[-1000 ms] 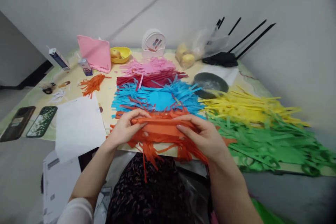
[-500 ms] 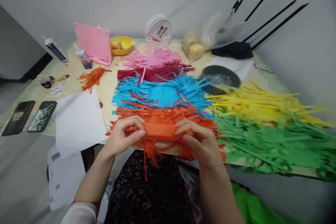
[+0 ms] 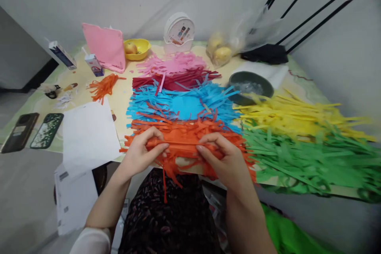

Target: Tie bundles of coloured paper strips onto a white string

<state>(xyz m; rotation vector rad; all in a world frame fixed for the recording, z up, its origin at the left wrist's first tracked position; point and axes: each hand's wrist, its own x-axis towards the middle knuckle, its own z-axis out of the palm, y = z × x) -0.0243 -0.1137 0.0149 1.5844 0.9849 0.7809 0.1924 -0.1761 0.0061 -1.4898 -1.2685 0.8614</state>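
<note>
Between my two hands a piece of fringed orange tissue paper is stretched, its middle rolled into a narrow band. My left hand pinches the band's left end with thumb and fingers. At the right end, my right hand pinches it the same way. Cut strips dangle from it over the table's front edge. Right behind lies a pile of orange fringed paper, then blue fringed paper, dark red fringed paper and pink fringed paper.
Yellow fringed paper and green fringed paper spread at right, by a dark bowl. At left are a white sheet, two phones and an orange tassel. A black router stands at back right.
The flat orange band between my hands has become narrower as its paper rolled over. My fingers have shifted slightly; both hands still pinch the ends.
</note>
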